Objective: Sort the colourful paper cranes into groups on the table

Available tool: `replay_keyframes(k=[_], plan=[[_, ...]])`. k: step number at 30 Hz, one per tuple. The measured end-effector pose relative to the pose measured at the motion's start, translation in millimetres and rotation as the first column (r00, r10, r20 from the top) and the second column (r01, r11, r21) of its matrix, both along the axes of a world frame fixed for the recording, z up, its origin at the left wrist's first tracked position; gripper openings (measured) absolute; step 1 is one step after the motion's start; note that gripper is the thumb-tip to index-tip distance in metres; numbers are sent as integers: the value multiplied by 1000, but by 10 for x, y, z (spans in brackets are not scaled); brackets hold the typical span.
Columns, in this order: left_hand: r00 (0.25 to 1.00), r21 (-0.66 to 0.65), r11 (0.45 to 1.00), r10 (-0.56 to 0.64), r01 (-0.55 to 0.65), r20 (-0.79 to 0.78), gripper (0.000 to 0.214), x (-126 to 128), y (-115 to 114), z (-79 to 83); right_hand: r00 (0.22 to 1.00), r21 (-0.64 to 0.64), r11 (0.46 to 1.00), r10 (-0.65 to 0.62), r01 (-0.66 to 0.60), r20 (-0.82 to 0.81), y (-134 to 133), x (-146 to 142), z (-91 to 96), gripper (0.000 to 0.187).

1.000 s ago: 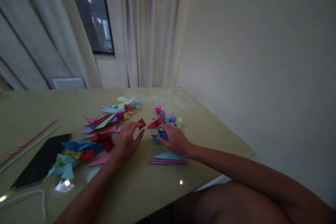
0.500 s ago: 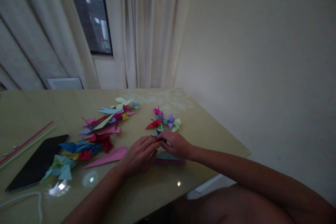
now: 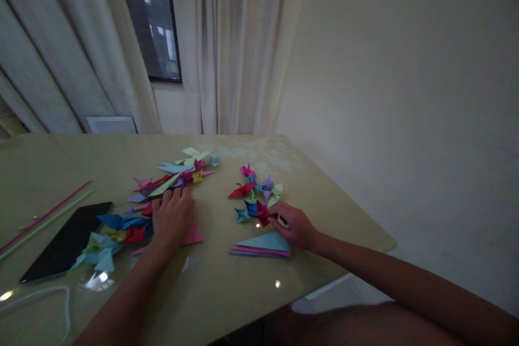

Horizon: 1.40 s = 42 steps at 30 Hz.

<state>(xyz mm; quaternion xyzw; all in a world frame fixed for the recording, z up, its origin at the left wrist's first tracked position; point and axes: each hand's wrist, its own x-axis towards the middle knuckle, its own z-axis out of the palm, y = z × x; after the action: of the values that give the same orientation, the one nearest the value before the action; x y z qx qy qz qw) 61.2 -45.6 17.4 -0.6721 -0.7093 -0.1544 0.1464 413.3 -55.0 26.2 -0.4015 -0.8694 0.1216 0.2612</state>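
My right hand (image 3: 295,225) pinches the edge of a small dark red origami crane (image 3: 263,213) between thumb and fingers. That crane lies against a small group of folded cranes, among them a blue one (image 3: 251,207), a light blue one (image 3: 242,215) and a red one (image 3: 242,190). Over the left pile of folded paper, my left hand (image 3: 175,215) rests palm down with fingers stretched forward, touching or just above the pieces. It covers part of a dark red piece and a pink folded piece (image 3: 193,234). Whatever lies under its fingertips is hidden.
A stack of folded paper triangles (image 3: 263,242) sits in front of me. To the left are a black tablet (image 3: 65,243), a pink stick (image 3: 48,213), a pale green stick (image 3: 51,218) and a white cable (image 3: 67,308). The table's right edge runs beside the wall.
My hands have parted. The left moved left onto the paper pile; the right shifted slightly right, with the dark red crane now visible among the others. The view turned slightly left.
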Motion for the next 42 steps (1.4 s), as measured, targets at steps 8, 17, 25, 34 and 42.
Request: replay_keyframes(k=[8, 17, 25, 34, 42], plan=[[850, 374, 846, -480, 381, 220, 22, 236, -15, -22, 989, -112, 984, -134, 141, 62, 75, 209, -86, 9], [614, 319, 601, -786, 733, 71, 17, 471, -210, -60, 989, -145, 988, -70, 51, -133, 57, -179, 103, 26], [506, 346, 478, -863, 807, 12, 18, 647, -296, -19, 979, -164, 980, 81, -112, -188, -18, -513, 191, 19], [998, 83, 995, -55, 56, -11, 28, 23, -126, 95, 993, -79, 997, 26, -17, 118, 110, -301, 54, 12], [998, -158, 986, -53, 50, -15, 37, -181, -73, -44, 975, -66, 992, -94, 109, 201, 120, -377, 94, 12]])
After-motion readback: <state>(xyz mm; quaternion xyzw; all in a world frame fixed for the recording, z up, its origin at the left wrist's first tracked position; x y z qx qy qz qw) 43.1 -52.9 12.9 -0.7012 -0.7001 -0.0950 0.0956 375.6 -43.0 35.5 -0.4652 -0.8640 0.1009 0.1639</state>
